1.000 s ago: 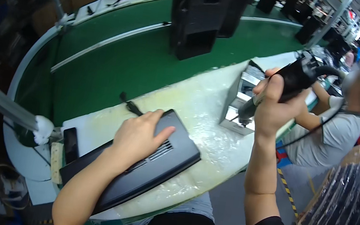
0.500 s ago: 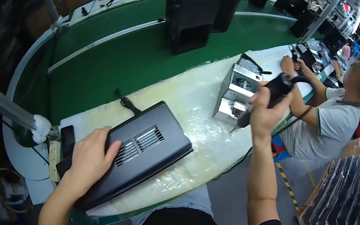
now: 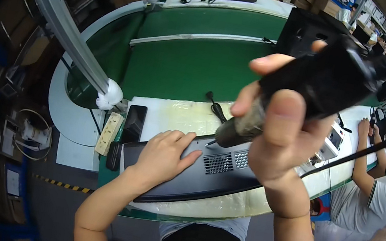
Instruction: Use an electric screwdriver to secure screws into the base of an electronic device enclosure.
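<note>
A dark grey flat casing [image 3: 179, 187] with slotted vents lies on the plastic-covered table. My left hand [image 3: 161, 158] rests flat on its left part, thumb spread from the fingers. Gripped in my right hand [image 3: 283, 146] is a black electric screwdriver [image 3: 320, 78], its cable curving off to the right. The screwdriver slants down to the left, and its thin bit ends at the casing's far edge, just left of the vents. Whether the bit touches the casing I cannot tell. My right hand and the tool cover the casing's right part.
Left of the casing are a dark phone [image 3: 135, 122], a cream power strip [image 3: 108, 133] and a metal post [image 3: 72, 34]. A black cord [image 3: 216, 108] lies behind it. Beyond runs a green belt [image 3: 177, 61] with a black cabinet [image 3: 297, 31]. A co-worker [image 3: 375, 192] sits at right.
My right hand has brought the screwdriver from the metal machine at right over to the casing. The view has swung left. My left hand stays on the casing.
</note>
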`<state>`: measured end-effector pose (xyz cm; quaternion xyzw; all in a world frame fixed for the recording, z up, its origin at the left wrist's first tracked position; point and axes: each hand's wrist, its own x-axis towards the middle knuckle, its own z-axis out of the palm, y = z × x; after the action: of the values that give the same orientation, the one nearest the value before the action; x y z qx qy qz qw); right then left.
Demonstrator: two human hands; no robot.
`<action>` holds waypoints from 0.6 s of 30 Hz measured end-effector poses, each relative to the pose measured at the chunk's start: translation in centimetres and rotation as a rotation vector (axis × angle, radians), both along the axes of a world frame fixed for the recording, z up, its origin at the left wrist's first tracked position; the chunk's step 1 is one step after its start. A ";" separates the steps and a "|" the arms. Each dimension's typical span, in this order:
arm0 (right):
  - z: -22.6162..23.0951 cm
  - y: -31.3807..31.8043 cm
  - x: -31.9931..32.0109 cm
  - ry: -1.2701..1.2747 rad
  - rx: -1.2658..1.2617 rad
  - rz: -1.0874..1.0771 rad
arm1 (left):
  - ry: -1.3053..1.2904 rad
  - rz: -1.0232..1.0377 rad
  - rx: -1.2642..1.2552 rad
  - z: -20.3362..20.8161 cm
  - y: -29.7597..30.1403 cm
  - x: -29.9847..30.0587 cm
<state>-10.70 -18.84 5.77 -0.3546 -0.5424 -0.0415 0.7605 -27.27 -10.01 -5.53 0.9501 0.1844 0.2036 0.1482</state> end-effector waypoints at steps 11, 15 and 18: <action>-2.3 4.1 -2.4 -0.050 -0.093 0.105 | 0.007 -0.053 0.014 -0.5 0.7 -0.2; -2.8 4.1 -2.7 0.021 -0.165 0.137 | 0.009 -0.059 0.026 -0.3 0.7 -0.2; -2.8 3.7 -3.0 0.090 -0.277 0.171 | -0.004 -0.070 0.013 -0.6 0.8 -0.2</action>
<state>-13.71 -15.19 2.93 -0.4101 -0.5366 0.1143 0.7286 -27.46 -9.23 -6.15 0.9565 0.1495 0.2011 0.1494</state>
